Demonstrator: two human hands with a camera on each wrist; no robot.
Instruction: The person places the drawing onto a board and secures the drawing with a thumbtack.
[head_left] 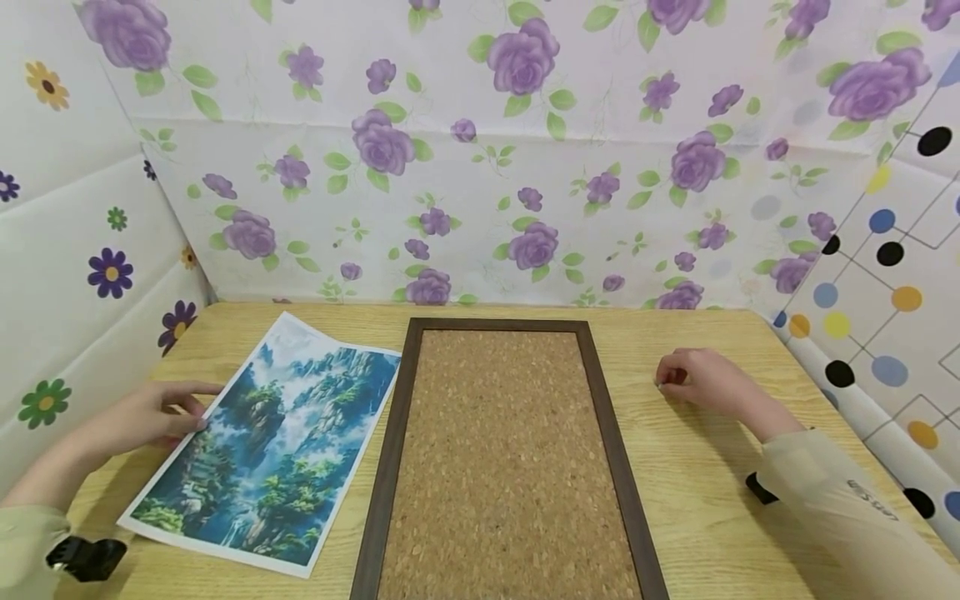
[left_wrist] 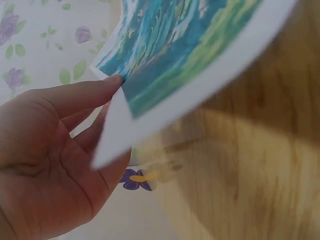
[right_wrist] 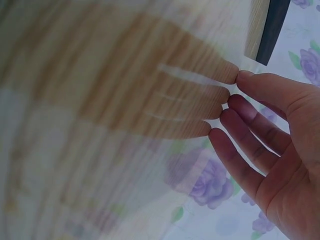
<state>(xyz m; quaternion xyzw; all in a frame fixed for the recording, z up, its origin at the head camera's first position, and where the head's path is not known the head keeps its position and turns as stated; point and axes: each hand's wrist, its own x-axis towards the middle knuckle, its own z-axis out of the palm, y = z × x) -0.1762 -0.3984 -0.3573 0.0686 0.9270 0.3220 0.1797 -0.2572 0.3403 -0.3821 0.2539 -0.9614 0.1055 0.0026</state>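
Nearest is the pale right sleeve, its dark lettering illegible. Near the table's left edge, the left hand pinches a slightly curled print: white-bordered, misty blue-green mountains, trees. A dark-framed corkboard sits just beside it. Toward the right edge, the right hand has loosely bent fingers at the tabletop.

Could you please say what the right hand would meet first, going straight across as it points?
Likely the right side of the dark frame, though the height of the right hand is unclear.
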